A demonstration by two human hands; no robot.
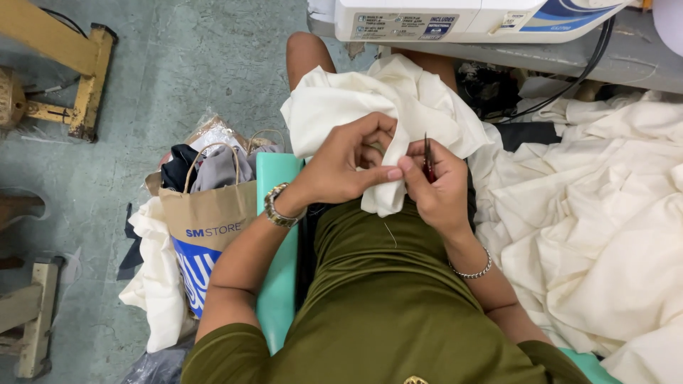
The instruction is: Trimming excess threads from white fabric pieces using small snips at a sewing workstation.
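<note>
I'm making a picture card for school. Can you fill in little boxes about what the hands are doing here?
Left hand: pinches the cream cloth
Right hand: holds a small red-handled tool against the cloth
Wrists: watch on left, bracelet on right
Beside the seat: paper bag stuffed with fabric
Right side: big pile of cream fabric
Top: white sewing machine

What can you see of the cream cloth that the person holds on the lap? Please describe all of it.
The cream cloth looks like soft, plain woven fabric, bunched and creased into a loose heap on the person's lap. A narrow part hangs down between the hands. The left hand pinches a fold of it with thumb and fingers; the right hand touches it too while holding a small red-handled tool. It rests against the olive-green shirt. A larger pile of similar cloth lies beside it.
</note>
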